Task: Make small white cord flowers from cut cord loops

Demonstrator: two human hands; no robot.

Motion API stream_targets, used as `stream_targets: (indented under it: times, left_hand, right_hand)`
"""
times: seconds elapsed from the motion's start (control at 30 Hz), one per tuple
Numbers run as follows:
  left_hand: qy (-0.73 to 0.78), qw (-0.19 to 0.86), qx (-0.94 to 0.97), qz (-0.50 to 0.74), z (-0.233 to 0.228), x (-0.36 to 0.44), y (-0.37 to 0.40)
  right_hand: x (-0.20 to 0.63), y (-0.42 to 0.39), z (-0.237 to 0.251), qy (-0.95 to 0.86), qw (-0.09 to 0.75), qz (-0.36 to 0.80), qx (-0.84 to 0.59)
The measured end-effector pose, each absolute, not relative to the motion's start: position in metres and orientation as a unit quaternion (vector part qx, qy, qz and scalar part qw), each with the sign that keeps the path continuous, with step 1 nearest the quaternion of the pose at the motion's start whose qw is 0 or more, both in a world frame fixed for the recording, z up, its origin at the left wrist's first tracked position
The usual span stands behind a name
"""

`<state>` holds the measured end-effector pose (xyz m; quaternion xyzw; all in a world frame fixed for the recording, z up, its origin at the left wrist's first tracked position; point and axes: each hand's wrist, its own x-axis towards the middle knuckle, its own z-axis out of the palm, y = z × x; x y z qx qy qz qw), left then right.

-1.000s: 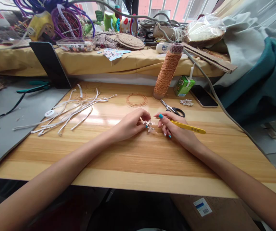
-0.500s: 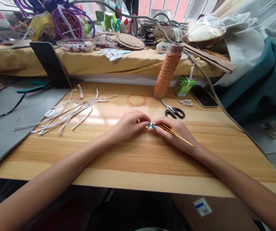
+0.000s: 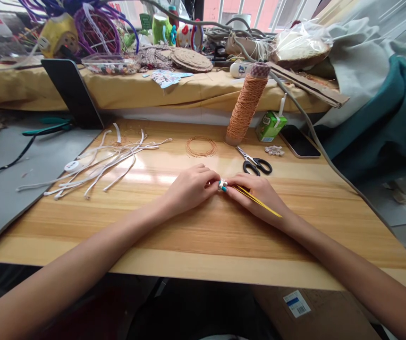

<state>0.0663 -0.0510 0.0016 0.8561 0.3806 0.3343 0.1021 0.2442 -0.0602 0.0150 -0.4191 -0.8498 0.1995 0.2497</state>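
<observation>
My left hand (image 3: pixel 190 187) and my right hand (image 3: pixel 256 192) meet at the middle of the wooden table (image 3: pixel 203 245). Between their fingertips sits a small white woven piece (image 3: pixel 222 184), pinched by both hands. A pair of yellow tweezers (image 3: pixel 257 202) lies across the back of my right hand, held by it, with the tips toward the piece. Both wrists rest low on the tabletop.
Black-handled scissors (image 3: pixel 256 163), a coil of orange cord (image 3: pixel 200 147), a tall orange cord spool (image 3: pixel 246 106), a green juice carton (image 3: pixel 271 125), a phone (image 3: pixel 299 141) and a small white flower (image 3: pixel 274 150) lie behind. White strips (image 3: pixel 107 158) spread at left. A cluttered shelf stands beyond.
My right hand moved left to meet my left hand at the small piece. The tweezers swung from pointing right to lying along my right hand.
</observation>
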Motion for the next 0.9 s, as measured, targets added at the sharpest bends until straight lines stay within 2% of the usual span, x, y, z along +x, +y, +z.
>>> stream_targets:
  times: [0.1, 0.27, 0.37, 0.53, 0.67, 0.77, 0.9]
  left_hand:
    - [0.383, 0.127, 0.849, 0.341, 0.002, 0.066, -0.051]
    - [0.409, 0.272, 0.81, 0.32, 0.011, 0.065, -0.051]
    - [0.423, 0.31, 0.791, 0.315, 0.013, 0.064, -0.049]
    - [0.443, 0.209, 0.825, 0.281, 0.01, 0.062, -0.044]
    - [0.437, 0.175, 0.833, 0.291, 0.011, 0.058, -0.04]
    - [0.383, 0.134, 0.858, 0.314, 0.011, 0.056, -0.039]
    - [0.326, 0.119, 0.898, 0.271, 0.006, 0.057, -0.04]
  right_hand:
    - [0.245, -0.061, 0.018, -0.837, 0.247, 0.229, -0.431]
    - [0.246, -0.06, 0.022, -0.816, 0.246, 0.268, -0.449]
    - [0.247, -0.059, 0.02, -0.796, 0.252, 0.297, -0.463]
    - [0.246, -0.056, 0.015, -0.689, 0.357, 0.395, -0.492]
    - [0.246, -0.052, 0.017, -0.621, 0.424, 0.461, -0.471]
    - [0.247, -0.052, 0.019, -0.601, 0.425, 0.488, -0.47]
    - [0.248, -0.051, 0.018, -0.593, 0.41, 0.521, -0.458]
